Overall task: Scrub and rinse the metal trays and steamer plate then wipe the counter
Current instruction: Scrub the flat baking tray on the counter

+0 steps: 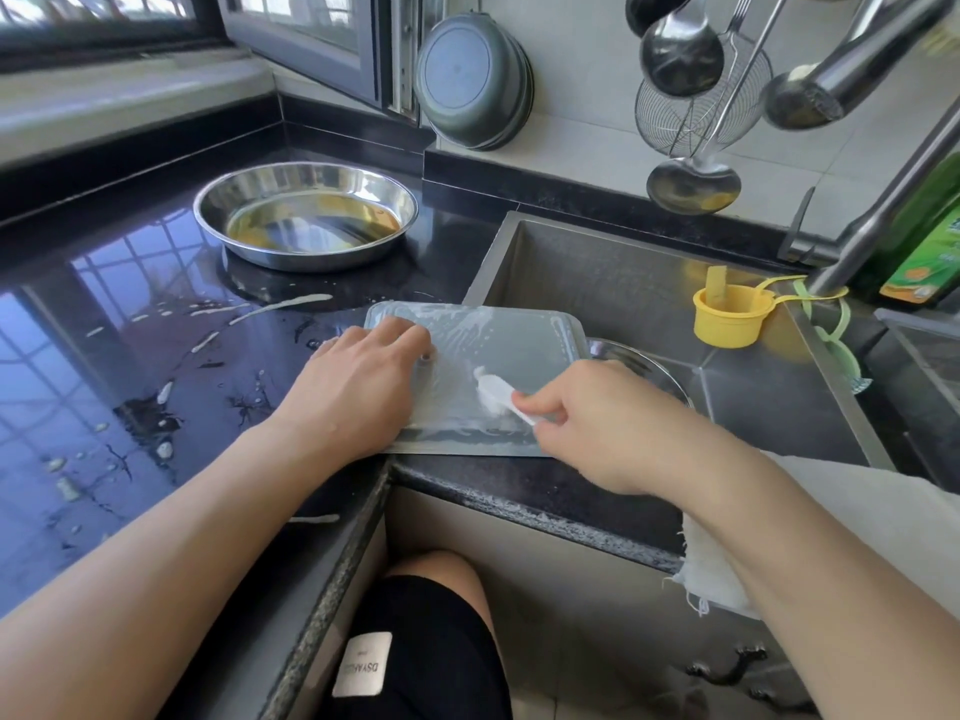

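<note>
A flat rectangular metal tray (498, 345), smeared with white film, lies across the sink's near left corner. My left hand (358, 376) presses flat on its left side. My right hand (587, 418) pinches a small white scraper (498, 394) against the tray's middle. A round metal tray (306, 215) holding yellowish liquid stands on the black counter (130, 330) behind. The rim of another round metal piece (639, 363) shows under the tray, inside the sink.
White drips and water spots dot the counter at left. The sink (623, 283) holds a yellow cup (732, 314); a tap (883, 210) and green bottle (930, 252) stand at right. Ladles, a strainer and a pan hang on the wall. A white cloth (711, 569) hangs by my right arm.
</note>
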The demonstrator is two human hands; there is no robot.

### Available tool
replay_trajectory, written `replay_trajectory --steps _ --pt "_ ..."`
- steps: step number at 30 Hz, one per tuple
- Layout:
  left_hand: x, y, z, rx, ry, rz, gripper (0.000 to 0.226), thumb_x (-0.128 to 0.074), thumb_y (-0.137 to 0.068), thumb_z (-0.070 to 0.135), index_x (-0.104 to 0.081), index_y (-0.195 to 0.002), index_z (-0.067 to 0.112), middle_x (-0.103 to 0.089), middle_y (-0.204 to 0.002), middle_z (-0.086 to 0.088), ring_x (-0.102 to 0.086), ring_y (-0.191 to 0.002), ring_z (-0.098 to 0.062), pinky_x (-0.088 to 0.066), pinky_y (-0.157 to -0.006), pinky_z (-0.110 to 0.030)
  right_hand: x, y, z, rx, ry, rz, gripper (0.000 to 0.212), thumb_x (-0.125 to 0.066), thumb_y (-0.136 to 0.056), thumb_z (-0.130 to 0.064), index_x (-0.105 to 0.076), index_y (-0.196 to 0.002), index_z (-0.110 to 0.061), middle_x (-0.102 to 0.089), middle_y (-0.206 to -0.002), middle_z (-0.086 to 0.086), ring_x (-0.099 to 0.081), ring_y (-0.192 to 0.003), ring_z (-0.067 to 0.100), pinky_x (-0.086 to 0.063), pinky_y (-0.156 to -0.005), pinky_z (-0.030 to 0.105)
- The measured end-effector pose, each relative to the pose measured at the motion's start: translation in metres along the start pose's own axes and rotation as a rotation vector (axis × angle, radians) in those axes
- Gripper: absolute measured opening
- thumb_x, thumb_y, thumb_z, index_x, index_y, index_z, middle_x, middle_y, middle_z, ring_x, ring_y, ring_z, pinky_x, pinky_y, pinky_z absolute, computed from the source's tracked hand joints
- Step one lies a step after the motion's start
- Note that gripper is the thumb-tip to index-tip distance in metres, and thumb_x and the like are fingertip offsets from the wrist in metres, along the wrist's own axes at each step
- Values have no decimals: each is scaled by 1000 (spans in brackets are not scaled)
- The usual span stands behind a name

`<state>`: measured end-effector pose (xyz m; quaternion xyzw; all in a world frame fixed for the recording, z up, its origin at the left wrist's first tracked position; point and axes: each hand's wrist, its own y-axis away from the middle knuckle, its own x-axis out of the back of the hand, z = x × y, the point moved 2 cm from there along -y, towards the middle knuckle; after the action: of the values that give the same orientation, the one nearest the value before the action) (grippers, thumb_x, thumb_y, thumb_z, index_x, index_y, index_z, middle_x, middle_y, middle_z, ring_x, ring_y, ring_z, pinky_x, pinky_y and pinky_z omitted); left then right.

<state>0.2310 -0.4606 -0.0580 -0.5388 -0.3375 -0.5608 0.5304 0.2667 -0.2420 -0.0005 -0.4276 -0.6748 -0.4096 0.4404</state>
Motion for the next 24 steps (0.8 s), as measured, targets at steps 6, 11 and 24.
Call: replay_trajectory --steps 6,11,24 --pt "-2 -2 -2 -11 -7 18 34 -43 -100 21 -54 -131 29 -50 -146 6 -55 -116 -35 -44 -91 -44 -12 4 -25 93 -24 -62 41 -50 -98 -24 -61 -133 -41 -49 -72 -3 -46 -61 16 -38 -54 28" --pt "-3 -1 -3 -24 -7 36 36 -45 -98 16 -54 -130 29 -54 -143 5 -58 -113 -35 -47 -91 -45 1 -19 -6 -44 49 14 47 -49 -98 -16 -60 -137 -39 -55 -86 6 -58 -78 24 -41 -60 30" --pt "-9 -4 -7 -46 -86 77 33 -32 -93 22 -54 -118 22 -61 -119 -2 -63 -96 -35 -46 -84 -44 4 -41 -30 76 55 -86 35 -51 -101 -22 -68 -129 -32 -45 -73 -5 -40 -63 14 -33 -55 25"
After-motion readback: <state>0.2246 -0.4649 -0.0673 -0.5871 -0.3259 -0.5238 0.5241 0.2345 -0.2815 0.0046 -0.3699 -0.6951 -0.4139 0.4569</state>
